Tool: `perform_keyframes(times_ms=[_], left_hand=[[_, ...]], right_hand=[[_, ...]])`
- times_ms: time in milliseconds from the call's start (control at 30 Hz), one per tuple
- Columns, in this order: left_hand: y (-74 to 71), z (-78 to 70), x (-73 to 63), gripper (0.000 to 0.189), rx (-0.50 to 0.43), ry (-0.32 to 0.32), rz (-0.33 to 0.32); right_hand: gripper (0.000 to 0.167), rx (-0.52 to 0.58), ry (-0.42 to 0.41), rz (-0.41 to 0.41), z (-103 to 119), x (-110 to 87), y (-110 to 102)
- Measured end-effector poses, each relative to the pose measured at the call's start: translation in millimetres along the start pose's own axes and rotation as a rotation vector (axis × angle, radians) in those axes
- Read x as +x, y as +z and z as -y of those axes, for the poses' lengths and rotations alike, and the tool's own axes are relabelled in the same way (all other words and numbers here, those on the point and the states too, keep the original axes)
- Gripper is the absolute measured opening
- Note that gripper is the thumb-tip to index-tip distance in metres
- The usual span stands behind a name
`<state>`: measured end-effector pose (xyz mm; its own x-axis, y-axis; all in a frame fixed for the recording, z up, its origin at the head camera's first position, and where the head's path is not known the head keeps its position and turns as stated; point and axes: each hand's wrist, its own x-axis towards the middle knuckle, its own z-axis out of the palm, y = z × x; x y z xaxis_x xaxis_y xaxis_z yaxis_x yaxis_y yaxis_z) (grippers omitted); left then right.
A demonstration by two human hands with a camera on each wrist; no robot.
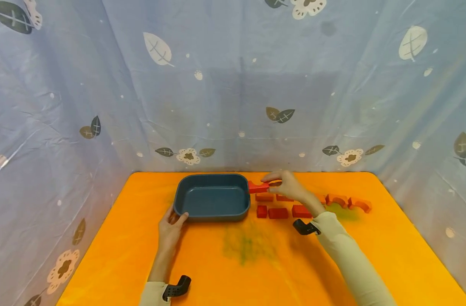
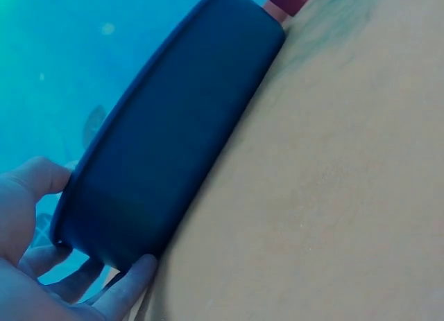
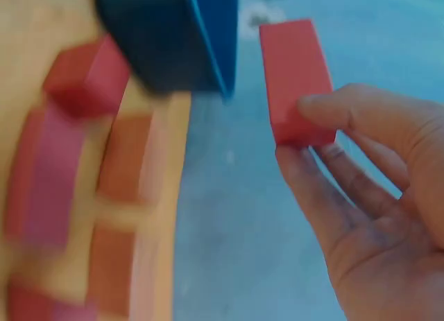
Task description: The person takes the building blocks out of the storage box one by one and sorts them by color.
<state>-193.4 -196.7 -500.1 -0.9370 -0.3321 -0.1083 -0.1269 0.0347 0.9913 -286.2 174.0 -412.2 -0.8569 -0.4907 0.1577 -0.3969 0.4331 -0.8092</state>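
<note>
A dark blue rectangular dish (image 1: 212, 202) with rounded corners sits on the orange table. My left hand (image 1: 171, 229) grips it at the near left corner; the left wrist view shows digits (image 2: 43, 177) at the rim and a fingertip (image 2: 142, 269) low on the wall. At the dish's right side, my right hand (image 1: 288, 187) pinches a red toy block (image 1: 257, 187) between thumb and fingers. That block (image 3: 295, 78) is raised beside the dish's rim in the right wrist view.
Right of the dish lie red blocks (image 1: 278, 213) and orange blocks (image 1: 264, 197) in two rough rows. Arch-shaped orange blocks (image 1: 360, 204) end the back row. A patterned blue-grey curtain (image 1: 225, 93) encloses the table's back and sides. Green smudges (image 1: 248, 246) mark the tabletop.
</note>
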Motion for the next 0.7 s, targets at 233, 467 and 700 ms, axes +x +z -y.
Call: perform_keyframes(times_ms=[233,467,700], left_hand=[[-0.7,-0.2,-0.6,0.068,0.014,-0.001,0.007],[-0.9,-4.2,2.8,0.069,0.007,-0.019,0.034],[-0.3,-2.5,1.6,0.069,0.005,-0.014,0.038]], right_hand=[[0.041,0.064,0.192,-0.052,-35,-69.9,-62],[0.042,-0.005,0.260,-0.146,-55,-128.2,-117],[0.040,-0.079,0.287,-0.187,-82,-167.5,-126]])
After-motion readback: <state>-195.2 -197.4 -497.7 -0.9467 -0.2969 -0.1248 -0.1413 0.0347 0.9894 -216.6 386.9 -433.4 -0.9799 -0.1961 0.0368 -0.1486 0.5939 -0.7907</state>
